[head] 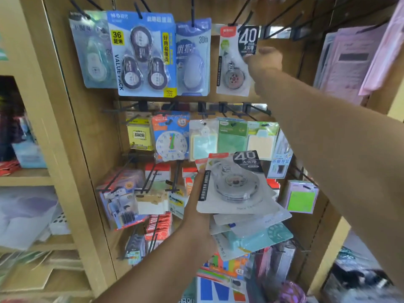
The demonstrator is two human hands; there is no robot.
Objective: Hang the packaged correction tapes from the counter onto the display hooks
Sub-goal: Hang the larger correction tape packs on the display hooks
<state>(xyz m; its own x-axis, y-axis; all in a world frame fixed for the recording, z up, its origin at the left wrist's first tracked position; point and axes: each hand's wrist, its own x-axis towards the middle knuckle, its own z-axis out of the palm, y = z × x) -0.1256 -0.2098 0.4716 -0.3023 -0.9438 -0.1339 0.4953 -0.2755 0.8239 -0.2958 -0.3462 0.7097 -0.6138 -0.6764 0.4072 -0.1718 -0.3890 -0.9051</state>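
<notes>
My right hand [263, 62] has its grip pinching the right edge of a packaged correction tape [237, 62] hanging on a top-row display hook [240, 13]. Below it, my left hand [197, 206] holds a fanned stack of correction tape packs [236, 189] from underneath.

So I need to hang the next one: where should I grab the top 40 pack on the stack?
Pinch the top 40 pack with your right hand at its upper right corner by the black label, coming from the right. Your left hand covers its left edge, and the blister bulges mid-card.
</notes>
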